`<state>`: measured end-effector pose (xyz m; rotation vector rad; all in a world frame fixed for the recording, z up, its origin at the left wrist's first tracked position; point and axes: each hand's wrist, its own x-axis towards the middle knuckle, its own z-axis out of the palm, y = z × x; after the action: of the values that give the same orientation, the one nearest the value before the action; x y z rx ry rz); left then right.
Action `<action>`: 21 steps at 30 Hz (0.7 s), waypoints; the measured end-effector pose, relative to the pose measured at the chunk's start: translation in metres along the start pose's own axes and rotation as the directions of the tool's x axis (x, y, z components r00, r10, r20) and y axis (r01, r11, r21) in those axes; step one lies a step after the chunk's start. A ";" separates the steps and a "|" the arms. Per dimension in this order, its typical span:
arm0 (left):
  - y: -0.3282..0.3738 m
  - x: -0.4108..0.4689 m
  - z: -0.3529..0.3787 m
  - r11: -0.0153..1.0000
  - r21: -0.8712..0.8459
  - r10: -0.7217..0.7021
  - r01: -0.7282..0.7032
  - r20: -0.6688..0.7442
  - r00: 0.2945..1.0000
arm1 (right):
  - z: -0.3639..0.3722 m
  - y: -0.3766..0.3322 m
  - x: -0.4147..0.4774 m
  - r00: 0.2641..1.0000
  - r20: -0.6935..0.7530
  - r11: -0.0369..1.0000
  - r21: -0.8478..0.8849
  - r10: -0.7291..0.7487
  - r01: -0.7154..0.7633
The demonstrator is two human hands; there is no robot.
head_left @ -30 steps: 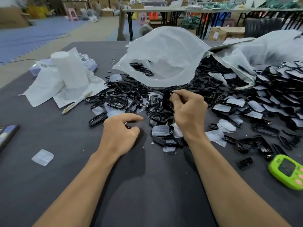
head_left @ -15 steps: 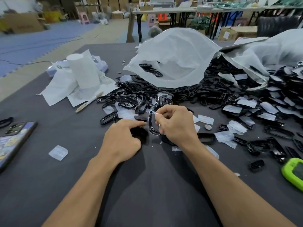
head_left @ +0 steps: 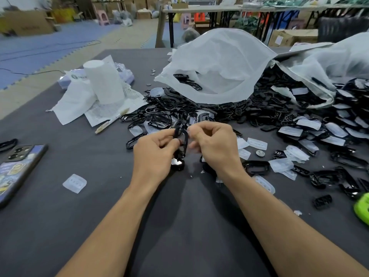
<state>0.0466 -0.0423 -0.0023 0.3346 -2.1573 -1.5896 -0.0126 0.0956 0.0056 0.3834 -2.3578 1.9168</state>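
A: The left hand point(head_left: 153, 154) and the right hand point(head_left: 215, 144), what do they do, seen from the head camera?

B: Both grip one black frame point(head_left: 185, 139). The fingers of each hand are curled and the tips pinch it from its two sides. It is lifted a little above the table point(head_left: 179, 226), just in front of the heap of black parts point(head_left: 259, 112).

A: Why is it held up like this?

B: I think both hands must work on it, maybe pressing something in or peeling something off; the fingers hide which. The heap lies near, so the next piece is easy to reach.

A: And the materials?

B: The frame looks like hard, glossy plastic: a thin oblong loop with round corners. The clear covers point(head_left: 257, 143) beside the right hand are flat and milky. The white bag point(head_left: 219, 62) behind is thin and matt, its mouth open, with some parts inside. The table surface is dark and dull.

A: Under the left hand?

B: A shiny black piece point(head_left: 177, 163); if it lies on the table or hangs from the hand, I cannot tell.
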 end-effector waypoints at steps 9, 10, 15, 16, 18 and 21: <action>-0.017 0.015 -0.017 0.953 -0.247 -0.241 0.173 -0.277 0.930 | 0.028 -0.004 0.014 0.925 0.370 0.643 -0.687 -0.091 0.338; -0.018 0.015 -0.018 0.952 -0.253 -0.243 0.172 -0.280 0.929 | 0.028 -0.003 0.013 0.930 0.351 0.629 -0.699 -0.113 0.340; -0.015 0.018 -0.014 0.948 -0.262 -0.252 0.179 -0.275 0.928 | 0.021 -0.001 0.006 0.977 0.111 0.700 -0.683 -0.180 0.207; -0.014 0.018 -0.013 0.947 -0.262 -0.255 0.184 -0.268 0.929 | 0.019 -0.003 0.003 0.985 0.038 0.779 -0.607 -0.169 0.157; -0.013 0.017 -0.011 0.949 -0.254 -0.252 0.189 -0.245 0.936 | 0.017 -0.008 -0.002 0.991 -0.072 0.911 -0.405 -0.114 0.075; -0.012 0.014 -0.005 0.970 -0.173 -0.206 0.170 -0.219 0.954 | 0.022 -0.013 -0.011 0.993 -0.118 0.969 -0.246 -0.031 0.001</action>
<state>0.0357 -0.0564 -0.0095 0.6622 -1.8584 -1.7092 0.0033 0.0736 0.0109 0.2573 -2.4622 1.5654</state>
